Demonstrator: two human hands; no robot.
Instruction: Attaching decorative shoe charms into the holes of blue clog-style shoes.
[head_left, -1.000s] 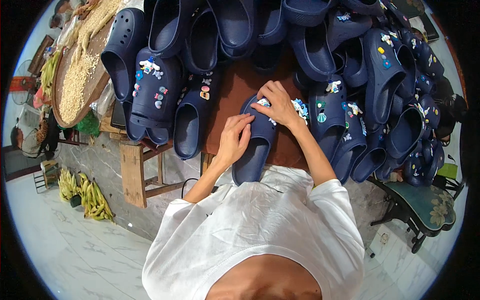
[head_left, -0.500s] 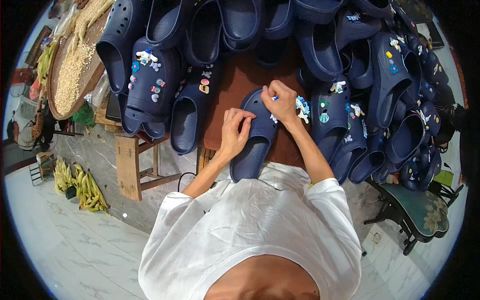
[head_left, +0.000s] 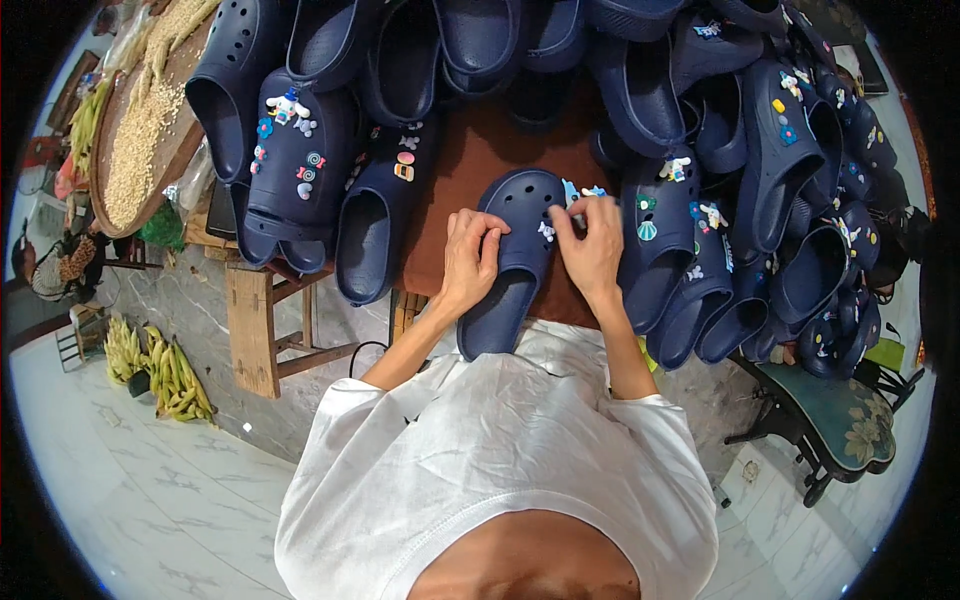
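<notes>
The left hand [head_left: 470, 262] clamps the light, springy navy clog [head_left: 512, 262] by its side, while the right hand [head_left: 592, 248] seemingly pinches a small charm [head_left: 546, 231].

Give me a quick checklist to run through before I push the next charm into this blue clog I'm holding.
1. Clog steadied: ok, the left hand grips its left side.
2. Charm in hand: ok, the right hand pinches small charms at the clog's right edge.
3. Holes in the toe free: ok, several open holes show; one white charm already sits there.
4. Clog resting flat on the brown table: ok.
5. Charm lined up with a hole: cannot tell, fingers hide it.
6. Room around: not ok, other clogs crowd the right side.
</notes>
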